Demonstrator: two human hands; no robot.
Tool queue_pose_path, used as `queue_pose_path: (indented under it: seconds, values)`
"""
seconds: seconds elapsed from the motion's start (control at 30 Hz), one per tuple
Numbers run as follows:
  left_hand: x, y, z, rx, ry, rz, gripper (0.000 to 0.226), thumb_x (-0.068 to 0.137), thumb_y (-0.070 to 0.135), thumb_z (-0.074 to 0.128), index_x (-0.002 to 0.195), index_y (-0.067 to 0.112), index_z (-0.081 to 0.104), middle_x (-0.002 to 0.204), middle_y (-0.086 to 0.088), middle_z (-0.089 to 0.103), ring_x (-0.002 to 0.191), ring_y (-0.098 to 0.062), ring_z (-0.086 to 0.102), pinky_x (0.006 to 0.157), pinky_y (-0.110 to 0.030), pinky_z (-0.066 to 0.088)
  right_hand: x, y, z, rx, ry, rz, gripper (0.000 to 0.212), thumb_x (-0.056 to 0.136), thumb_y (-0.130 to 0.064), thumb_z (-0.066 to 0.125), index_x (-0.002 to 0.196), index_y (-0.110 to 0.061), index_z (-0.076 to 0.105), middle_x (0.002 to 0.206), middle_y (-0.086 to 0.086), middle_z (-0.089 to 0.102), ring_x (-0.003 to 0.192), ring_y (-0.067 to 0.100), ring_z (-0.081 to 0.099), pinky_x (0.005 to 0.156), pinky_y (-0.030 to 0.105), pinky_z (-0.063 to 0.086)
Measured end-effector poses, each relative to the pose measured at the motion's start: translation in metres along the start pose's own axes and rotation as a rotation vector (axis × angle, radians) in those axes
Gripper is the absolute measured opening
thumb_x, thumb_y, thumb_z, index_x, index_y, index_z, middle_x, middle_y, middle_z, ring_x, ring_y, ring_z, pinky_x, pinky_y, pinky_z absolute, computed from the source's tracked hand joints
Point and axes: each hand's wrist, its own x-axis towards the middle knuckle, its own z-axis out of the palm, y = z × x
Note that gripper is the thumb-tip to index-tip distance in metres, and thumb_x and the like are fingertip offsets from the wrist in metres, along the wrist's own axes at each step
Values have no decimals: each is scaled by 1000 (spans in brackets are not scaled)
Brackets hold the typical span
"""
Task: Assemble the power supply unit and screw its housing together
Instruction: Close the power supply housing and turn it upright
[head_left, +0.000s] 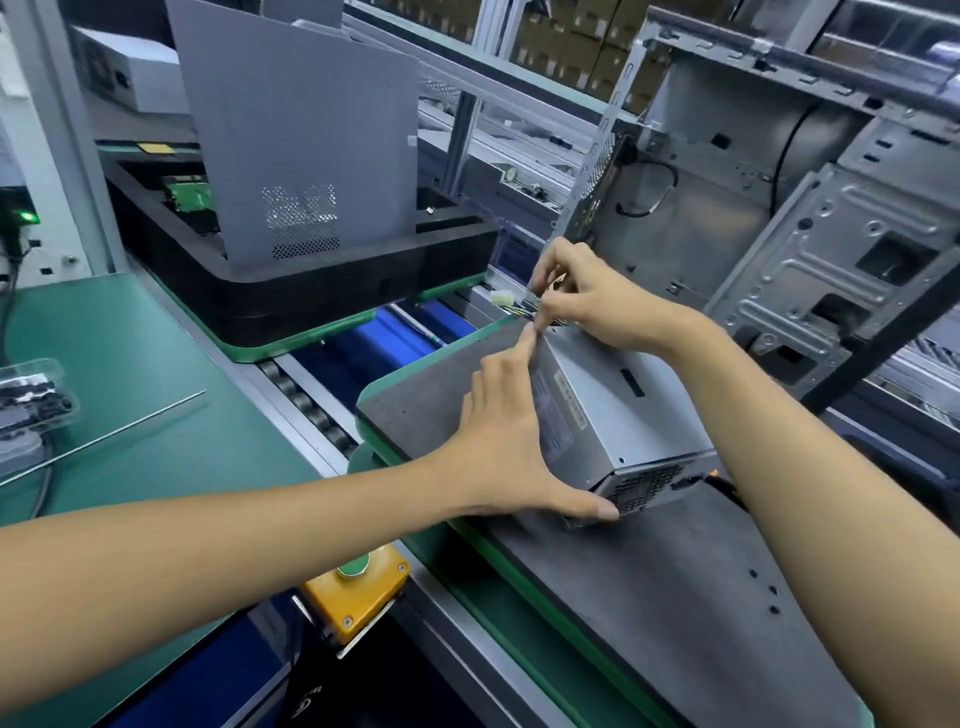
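A silver power supply unit (613, 410) with a vented end lies on a dark grey pallet (649, 571). My left hand (511, 441) spans its near side, thumb at the vented corner, index finger stretched up to the far top edge. My right hand (587, 301) sits at the unit's far end and pinches a bundle of its cables (530, 307), whose white connector (501, 300) sticks out to the left. An open metal computer case (779, 197) stands tilted just behind the unit.
A second pallet with black foam (291, 291) and a grey side panel (306, 145) sits farther up the roller conveyor (311, 410). A yellow box with a green button (356, 587) is at the near rail. A green mat (130, 374) with a tray of small parts (31, 400) lies left.
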Motion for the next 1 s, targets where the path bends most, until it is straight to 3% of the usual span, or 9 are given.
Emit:
queue_pose_path:
  seconds: [0.07,0.13,0.23,0.3,0.4,0.5,0.7,0.9,1.0]
  values:
    - [1,1,-2,-23,4,20,160,44,72,93,158,44,-16,143,3,17,143,-21,17,121,-44,18,-9,16,-17,-92,123,142,44,60,-60,47,92,-30,49,111,11,63,105,26,50,83,37,37]
    - [0,0,-6,-45,-11,43,143,49,74,91,154,60,-5,138,5,19,139,-20,20,120,-42,21,-27,38,-37,-117,176,373,50,66,-62,48,99,-26,45,110,8,56,94,30,53,75,38,39]
    - [1,-1,-8,-95,-48,48,118,55,74,89,146,70,13,132,11,17,134,-11,15,115,-34,25,-63,67,-54,-8,80,670,63,71,-66,54,108,-16,45,88,3,51,70,24,49,62,33,41]
    - [1,0,-8,-100,-38,55,114,55,73,89,145,69,19,131,11,18,131,-7,15,109,-28,24,-82,77,-54,188,-85,768,63,67,-67,61,103,-15,56,81,-3,64,64,22,58,57,30,48]
    - [1,2,-9,-77,-52,47,115,55,73,89,146,66,19,132,10,19,134,-7,15,108,-27,23,-96,82,-43,403,-185,771,56,77,-53,64,122,-18,64,105,11,78,83,29,73,75,37,59]
    - [-1,6,-11,-80,-44,33,112,54,77,86,147,62,25,135,10,19,141,-12,16,112,-27,21,-98,76,-39,447,-118,788,35,97,-44,52,115,-16,65,91,9,79,69,24,74,61,30,59]
    - [9,22,-11,-123,8,-23,100,53,85,78,140,63,33,121,9,25,132,-15,25,111,-27,25,-100,58,-44,376,-34,835,45,97,-55,47,99,-14,67,71,5,74,50,18,67,43,20,48]
    - [5,20,-12,-55,32,-58,102,46,98,68,137,69,31,122,7,28,132,-15,30,110,-36,38,-97,51,-45,276,-36,837,45,97,-57,45,100,-18,66,70,4,76,49,17,68,40,18,46]
    - [2,19,-8,-1,30,-64,106,51,99,63,142,68,21,127,6,25,136,-18,26,109,-42,40,-96,54,-45,278,-46,842,46,94,-59,47,98,-18,67,71,4,76,50,18,68,41,19,47]
